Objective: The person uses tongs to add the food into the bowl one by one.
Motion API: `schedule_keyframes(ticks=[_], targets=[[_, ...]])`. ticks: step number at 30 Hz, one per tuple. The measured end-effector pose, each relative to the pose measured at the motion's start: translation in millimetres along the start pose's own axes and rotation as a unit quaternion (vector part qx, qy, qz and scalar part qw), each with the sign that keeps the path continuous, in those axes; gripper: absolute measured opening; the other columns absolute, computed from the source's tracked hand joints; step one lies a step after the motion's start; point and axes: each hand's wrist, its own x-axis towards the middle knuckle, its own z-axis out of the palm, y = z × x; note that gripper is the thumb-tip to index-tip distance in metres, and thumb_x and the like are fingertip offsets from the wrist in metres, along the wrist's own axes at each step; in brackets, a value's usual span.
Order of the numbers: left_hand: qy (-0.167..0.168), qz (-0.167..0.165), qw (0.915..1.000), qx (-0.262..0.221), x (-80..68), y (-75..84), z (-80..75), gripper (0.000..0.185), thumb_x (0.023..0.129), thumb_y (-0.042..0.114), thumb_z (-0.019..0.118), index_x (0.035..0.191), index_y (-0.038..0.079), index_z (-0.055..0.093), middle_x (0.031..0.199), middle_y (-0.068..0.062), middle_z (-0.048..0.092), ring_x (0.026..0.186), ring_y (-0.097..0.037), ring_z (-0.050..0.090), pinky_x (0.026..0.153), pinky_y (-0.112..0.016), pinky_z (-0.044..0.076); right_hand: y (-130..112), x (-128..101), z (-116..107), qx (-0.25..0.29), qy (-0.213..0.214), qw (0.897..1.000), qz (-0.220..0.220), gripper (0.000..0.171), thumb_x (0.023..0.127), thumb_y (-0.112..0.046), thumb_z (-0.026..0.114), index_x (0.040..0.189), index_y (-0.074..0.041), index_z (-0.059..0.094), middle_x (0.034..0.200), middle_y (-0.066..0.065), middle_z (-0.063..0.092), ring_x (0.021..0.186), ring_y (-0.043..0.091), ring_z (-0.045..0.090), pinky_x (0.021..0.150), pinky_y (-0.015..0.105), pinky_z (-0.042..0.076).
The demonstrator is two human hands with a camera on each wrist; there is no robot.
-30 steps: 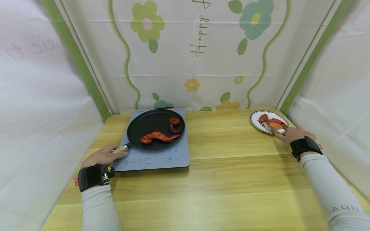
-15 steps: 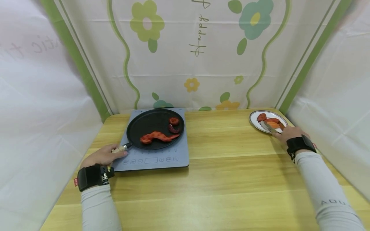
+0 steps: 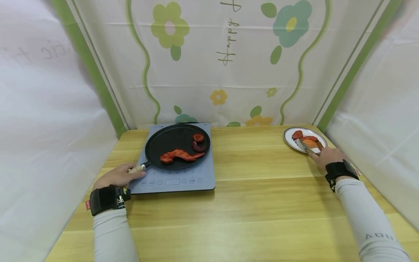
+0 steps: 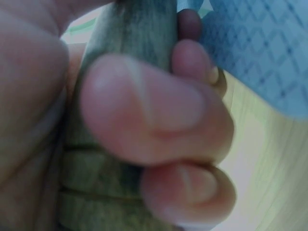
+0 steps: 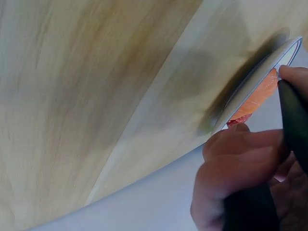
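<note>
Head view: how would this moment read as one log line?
left hand: grips pan handle | right hand: holds tongs over plate

pan handle [image 3: 139,168] mostly hidden in left hand [image 3: 116,177], tongs [image 5: 293,115] cut off

Your widest lane is the bare table [image 3: 262,196] between the cooker [image 3: 176,160] at 10 o'clock and the plate [image 3: 289,136] at 2 o'clock; nothing stands on it from the near edge to the back. The pan [image 3: 173,143] covers most of the cooker top, its handle [image 3: 139,168] sticking out toward 8 o'clock. The backdrop [image 3: 226,72] blocks 12 o'clock, and white sheets close 9 and 3. The plate sits tight in the far right corner, just beside the right sheet, so you have little room past it.
</note>
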Motion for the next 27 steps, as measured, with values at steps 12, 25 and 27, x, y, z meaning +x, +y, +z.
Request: schedule_keyframes(ticks=[12,25,27], targets=[[-0.004,-0.001,0.9996,-0.028,-0.2,0.0,1.6,0.030,0.104,0.032,0.065,0.100,0.003,0.055,0.069,0.001,0.044,0.061,-0.016,0.045,0.059,-0.029,0.041,-4.6,-6.9,0.1,-0.002,0.010,1.000,0.006,0.071,0.106,-0.046,0.053,0.099,0.025,0.058,0.105,0.053,0.058,0.094,0.067,0.061,0.078,0.069,0.054],[-0.006,-0.004,0.9997,-0.022,-0.5,0.5,1.4,0.032,0.104,0.033,0.065,0.101,0.003,0.056,0.072,-0.001,0.046,0.064,-0.018,0.047,0.060,-0.030,0.041,2.8,-1.6,3.7,0.006,0.020,1.000,-0.010,0.069,0.104,-0.047,0.055,0.086,0.019,0.060,0.088,0.045,0.062,0.082,0.061,0.065,0.068,0.061,0.055],[-0.005,-0.004,0.9998,-0.017,-0.8,1.0,1.4,0.032,0.104,0.034,0.066,0.101,0.004,0.056,0.074,-0.001,0.047,0.066,-0.018,0.048,0.061,-0.031,0.041,2.8,-2.3,2.4,0.009,0.025,0.999,-0.018,0.067,0.104,-0.047,0.056,0.077,0.014,0.060,0.081,0.040,0.063,0.077,0.057,0.065,0.065,0.058,0.054]])
